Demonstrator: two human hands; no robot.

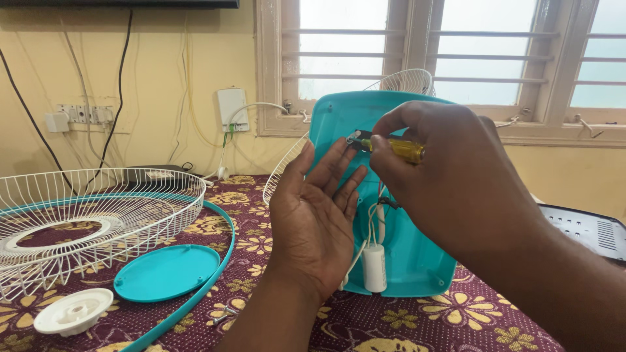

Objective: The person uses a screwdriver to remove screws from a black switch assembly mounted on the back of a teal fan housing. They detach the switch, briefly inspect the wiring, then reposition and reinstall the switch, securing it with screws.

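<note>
Nearest, on the flowered maroon cloth (404, 322), lie a white plastic cap (73, 311) and a round teal disc (167, 272), with a teal ring (218, 248) curving past them. The left hand (313, 218) is held open, palm up, fingers spread flat against the teal fan housing (417, 261). The right hand (443, 176) is closed around a yellow-handled screwdriver (401, 150), its tip meeting a small metal part at the housing's upper middle. Below, a white capacitor (374, 267) hangs on wires inside the housing. To the left rests a white wire fan guard (98, 215). Behind the housing stands another guard (407, 81), before the barred window (456, 58).
</note>
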